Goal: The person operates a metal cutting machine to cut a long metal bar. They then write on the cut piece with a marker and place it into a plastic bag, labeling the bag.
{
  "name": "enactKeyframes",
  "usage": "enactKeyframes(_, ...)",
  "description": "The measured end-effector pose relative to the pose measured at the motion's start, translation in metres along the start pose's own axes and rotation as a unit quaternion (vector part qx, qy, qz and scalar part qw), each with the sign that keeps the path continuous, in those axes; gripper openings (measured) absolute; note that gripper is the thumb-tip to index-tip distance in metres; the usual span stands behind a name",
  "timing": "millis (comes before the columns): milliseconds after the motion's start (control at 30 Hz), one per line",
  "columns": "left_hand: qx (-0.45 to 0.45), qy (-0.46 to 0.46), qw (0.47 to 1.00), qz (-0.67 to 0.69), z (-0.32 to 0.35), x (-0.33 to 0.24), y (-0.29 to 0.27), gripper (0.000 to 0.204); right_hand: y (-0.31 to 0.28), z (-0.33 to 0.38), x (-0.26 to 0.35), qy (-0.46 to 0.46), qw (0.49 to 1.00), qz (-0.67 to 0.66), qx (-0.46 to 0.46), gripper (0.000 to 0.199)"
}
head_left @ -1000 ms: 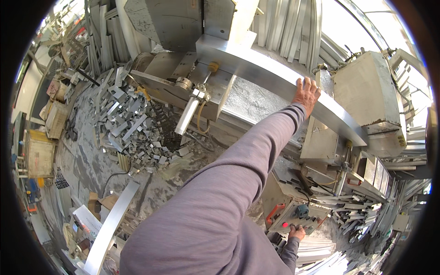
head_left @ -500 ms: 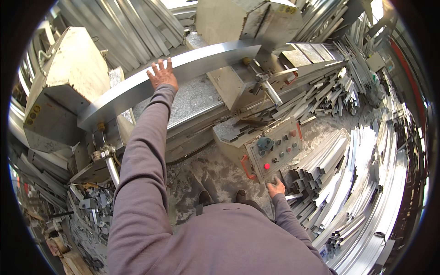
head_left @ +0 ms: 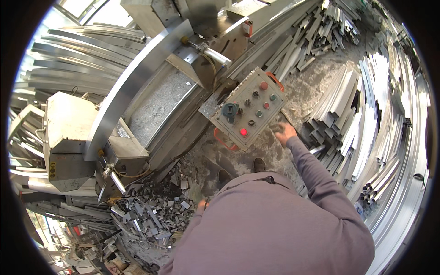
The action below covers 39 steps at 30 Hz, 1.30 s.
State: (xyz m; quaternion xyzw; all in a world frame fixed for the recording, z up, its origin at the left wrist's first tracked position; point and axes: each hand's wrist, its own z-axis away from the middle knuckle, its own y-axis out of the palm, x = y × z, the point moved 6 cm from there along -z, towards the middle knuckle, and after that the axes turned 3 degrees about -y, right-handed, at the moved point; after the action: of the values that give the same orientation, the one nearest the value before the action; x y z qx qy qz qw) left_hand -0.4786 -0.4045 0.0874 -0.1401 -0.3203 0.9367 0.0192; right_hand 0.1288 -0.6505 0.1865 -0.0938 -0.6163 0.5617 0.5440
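A long flat aluminium profile [head_left: 130, 85] lies across the bed of a metal cutting machine [head_left: 160, 107]. A grey control panel [head_left: 247, 107] with round buttons and one lit red lamp sticks out from the machine on an orange bracket. My right hand [head_left: 285, 133] hovers just beside the panel's lower right edge, fingers apart and holding nothing. My left hand [head_left: 202, 204] is low against my body, mostly hidden behind my purple sleeve, above a heap of offcuts; its fingers are not visible.
A heap of short aluminium offcuts [head_left: 146, 217] lies at the lower left. Stacks of long profiles [head_left: 353, 119] fill the right side and more profiles [head_left: 68, 50] the upper left. The floor [head_left: 293, 87] is covered in metal shavings. My shoes [head_left: 259, 164] stand by the panel.
My left hand has come off the long profile and dropped to my side. My right hand has moved from the panel's lower edge to its right. The view has swung round.
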Motion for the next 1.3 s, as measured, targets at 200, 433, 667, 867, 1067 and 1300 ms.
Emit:
enactKeyframes(200, 0.067, -0.081, 0.990, 0.096, 0.080, 0.072, 0.084, 0.080, -0.050, -0.076, 0.049, -0.064, 0.996, 0.034, -0.055, 0.082)
enactKeyframes(433, 0.022, -0.069, 0.981, 0.178, 0.088, 0.053, 0.073, 0.077, -0.051, -0.087, 0.083, -0.084, 0.982, 0.160, -0.046, 0.087)
enactKeyframes(667, 0.008, -0.051, 0.980, 0.192, 0.077, 0.044, 0.061, 0.075, -0.052, -0.094, 0.096, -0.035, 0.980, 0.197, -0.019, 0.080)
enactKeyframes(867, 0.021, -0.045, 0.982, 0.180, 0.069, 0.046, 0.057, 0.072, -0.054, -0.091, 0.105, 0.038, 0.977, 0.210, 0.017, 0.076)
enactKeyframes(1067, 0.032, -0.038, 0.983, 0.175, 0.062, 0.047, 0.047, 0.070, -0.053, -0.095, 0.105, 0.092, 0.972, 0.207, 0.061, 0.087)
enactKeyframes(1300, 0.038, -0.037, 0.982, 0.181, 0.057, 0.051, 0.044, 0.068, -0.050, -0.094, 0.108, 0.114, 0.963, 0.230, 0.077, 0.094)
